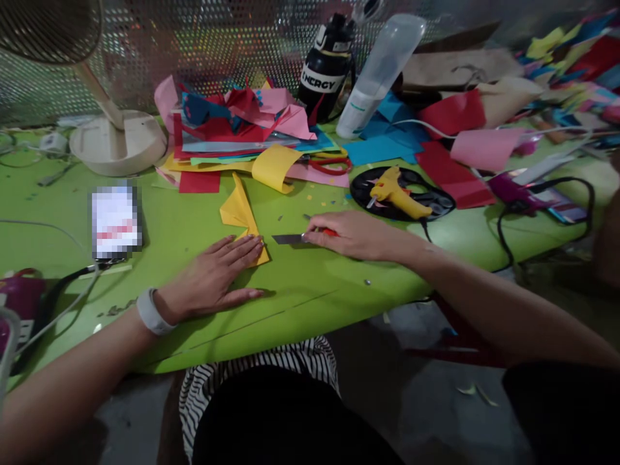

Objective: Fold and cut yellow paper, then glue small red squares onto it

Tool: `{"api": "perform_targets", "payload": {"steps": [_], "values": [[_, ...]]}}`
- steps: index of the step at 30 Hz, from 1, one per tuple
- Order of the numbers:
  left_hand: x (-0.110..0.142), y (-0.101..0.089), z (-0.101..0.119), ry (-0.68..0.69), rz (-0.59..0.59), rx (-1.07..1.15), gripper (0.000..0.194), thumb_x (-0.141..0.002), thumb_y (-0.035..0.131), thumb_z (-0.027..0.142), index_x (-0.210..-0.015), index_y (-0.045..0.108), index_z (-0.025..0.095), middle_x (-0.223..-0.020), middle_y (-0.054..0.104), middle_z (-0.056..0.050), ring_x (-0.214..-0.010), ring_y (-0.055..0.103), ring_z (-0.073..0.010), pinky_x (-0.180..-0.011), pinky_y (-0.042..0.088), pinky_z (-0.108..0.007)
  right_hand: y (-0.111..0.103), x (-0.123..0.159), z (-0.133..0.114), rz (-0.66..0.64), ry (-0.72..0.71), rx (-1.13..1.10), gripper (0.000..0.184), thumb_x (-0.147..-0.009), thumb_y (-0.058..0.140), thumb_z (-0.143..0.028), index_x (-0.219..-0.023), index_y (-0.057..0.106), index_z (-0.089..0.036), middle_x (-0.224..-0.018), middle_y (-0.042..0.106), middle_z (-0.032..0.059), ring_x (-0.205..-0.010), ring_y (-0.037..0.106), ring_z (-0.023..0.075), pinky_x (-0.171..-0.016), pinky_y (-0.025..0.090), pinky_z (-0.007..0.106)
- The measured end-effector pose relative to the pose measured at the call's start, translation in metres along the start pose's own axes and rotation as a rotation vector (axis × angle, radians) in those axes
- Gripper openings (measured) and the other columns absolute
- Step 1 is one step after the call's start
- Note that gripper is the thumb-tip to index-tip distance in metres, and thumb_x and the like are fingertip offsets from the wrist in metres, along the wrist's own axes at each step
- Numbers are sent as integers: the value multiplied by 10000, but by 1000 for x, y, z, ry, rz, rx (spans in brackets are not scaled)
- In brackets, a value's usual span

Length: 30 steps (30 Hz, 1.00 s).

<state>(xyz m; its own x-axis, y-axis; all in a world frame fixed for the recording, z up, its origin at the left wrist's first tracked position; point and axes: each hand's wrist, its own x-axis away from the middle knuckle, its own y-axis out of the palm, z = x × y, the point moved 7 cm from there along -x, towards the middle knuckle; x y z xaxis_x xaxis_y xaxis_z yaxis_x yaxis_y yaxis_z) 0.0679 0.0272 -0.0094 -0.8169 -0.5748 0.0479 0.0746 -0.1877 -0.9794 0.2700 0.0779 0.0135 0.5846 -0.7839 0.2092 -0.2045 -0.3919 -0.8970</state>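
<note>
A folded piece of yellow paper [237, 210] lies on the green table [300, 303]. My left hand [220, 271] rests flat over the paper's lower part, fingers outstretched and close together, thumb apart. To the right, my right hand [334, 234] is closed around a utility knife [290, 239] with a red handle. Its blade points left toward the paper, with a small gap between them. The palm hides most of the knife's handle.
Coloured paper sheets [223, 145] and scissors [334, 165] lie at the back. A yellow glue gun [400, 194] rests on a black tray [361, 187]. A bottle [320, 71], a fan [119, 139] and a phone [116, 219] stand or lie around; cables run at both sides.
</note>
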Motion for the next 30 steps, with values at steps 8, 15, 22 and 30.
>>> {"api": "perform_targets", "payload": {"steps": [8, 15, 22, 30], "values": [[0, 0, 0, 0, 2, 15, 786, -957, 291, 666, -1548, 210, 154, -1614, 219, -102, -1501, 178, -225, -1230, 138, -395, 14, -2, -7, -17, 24, 75, 371, -967, 414, -515, -950, 610, -201, -926, 692, 69, -810, 608, 210, -642, 332, 296], [0, 0, 0, 10, 5, 11, 771, -965, 294, 650, -1540, 239, 139, -1601, 250, -118, -1494, 206, -227, -1230, 142, -401, 15, -5, -9, -31, 22, 64, 365, -951, 451, -535, -938, 614, -209, -895, 692, 55, -783, 603, 208, -624, 324, 297], [0, -1, 1, 12, 2, 21, 765, -966, 289, 649, -1538, 245, 143, -1597, 254, -122, -1492, 212, -227, -1228, 151, -410, 15, -7, -9, 12, 27, 37, 350, -938, 486, -538, -944, 612, -211, -914, 700, 57, -797, 614, 205, -645, 345, 292], [-1, -1, 1, 8, -2, 36, 787, -960, 280, 665, -1536, 252, 129, -1594, 261, -128, -1490, 220, -230, -1227, 154, -415, 19, -9, -18, 35, 54, 96, 354, -948, 475, -525, -948, 601, -195, -924, 697, 72, -815, 618, 222, -647, 344, 301]]}}
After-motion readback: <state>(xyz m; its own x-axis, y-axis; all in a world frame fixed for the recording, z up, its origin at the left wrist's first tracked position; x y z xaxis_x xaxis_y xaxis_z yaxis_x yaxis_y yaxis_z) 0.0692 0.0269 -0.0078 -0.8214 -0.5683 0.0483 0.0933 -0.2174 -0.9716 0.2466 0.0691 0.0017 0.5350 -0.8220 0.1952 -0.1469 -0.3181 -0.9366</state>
